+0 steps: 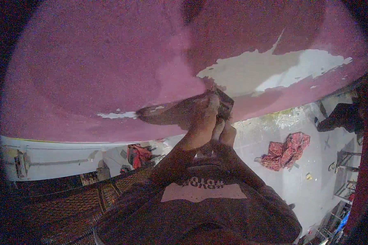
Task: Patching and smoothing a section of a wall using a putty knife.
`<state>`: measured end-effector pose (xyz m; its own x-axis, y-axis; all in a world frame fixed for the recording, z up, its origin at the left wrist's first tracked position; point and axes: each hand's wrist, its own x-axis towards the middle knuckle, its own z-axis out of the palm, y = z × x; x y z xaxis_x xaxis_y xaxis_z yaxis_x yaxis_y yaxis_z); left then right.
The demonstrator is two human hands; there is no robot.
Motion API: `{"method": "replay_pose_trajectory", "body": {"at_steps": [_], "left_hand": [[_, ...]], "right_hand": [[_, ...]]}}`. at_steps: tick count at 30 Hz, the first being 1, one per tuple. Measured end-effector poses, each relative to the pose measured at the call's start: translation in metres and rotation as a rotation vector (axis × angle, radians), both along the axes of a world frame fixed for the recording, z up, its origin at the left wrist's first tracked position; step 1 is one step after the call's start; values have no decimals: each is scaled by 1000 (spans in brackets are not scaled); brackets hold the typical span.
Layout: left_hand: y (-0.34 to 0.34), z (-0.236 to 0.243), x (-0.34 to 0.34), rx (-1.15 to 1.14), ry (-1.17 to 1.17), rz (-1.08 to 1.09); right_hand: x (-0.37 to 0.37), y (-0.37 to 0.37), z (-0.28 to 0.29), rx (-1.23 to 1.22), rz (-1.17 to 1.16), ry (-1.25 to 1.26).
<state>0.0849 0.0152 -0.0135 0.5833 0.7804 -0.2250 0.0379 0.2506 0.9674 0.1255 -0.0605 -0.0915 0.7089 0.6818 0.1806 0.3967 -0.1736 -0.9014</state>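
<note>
A large curved pink panel (pixel 98 61) spreads across the upper part of the head view. On it lies a ragged pale patch (pixel 249 69), and a smaller thin whitish streak (pixel 116 115) shows at the left. My left hand (pixel 206 120) is raised to the panel just below the pale patch, its fingers closed on a small dark flat piece (pixel 226 104) whose exact kind I cannot make out. The piece's upper corner meets the panel, or nearly so. Close beside and below, my right hand (pixel 227 132) has curled fingers, partly hidden, against the same piece.
A crumpled red patterned cloth (pixel 286 151) lies on the grey floor (pixel 270 188) at the right. Metal shelving or a rack (pixel 347 171) stands at the far right. Brown mesh (pixel 81 200) runs along the lower left, near a red bundle (pixel 139 156).
</note>
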Motion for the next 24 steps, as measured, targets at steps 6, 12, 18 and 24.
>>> {"method": "replay_pose_trajectory", "body": {"at_steps": [6,12,18,24], "left_hand": [[7,-20,2,-92,-152,-11],[9,-22,7,-95,-17,27],[41,-52,-12,-128,-208,-422],[9,-58,7,-128,-140,44]], "right_hand": [[3,2,-3,32,18,-28],[6,4,-15,-80,14,-76],[8,5,-16,-116,60,-11],[7,5,-39,-109,31,-39]]}}
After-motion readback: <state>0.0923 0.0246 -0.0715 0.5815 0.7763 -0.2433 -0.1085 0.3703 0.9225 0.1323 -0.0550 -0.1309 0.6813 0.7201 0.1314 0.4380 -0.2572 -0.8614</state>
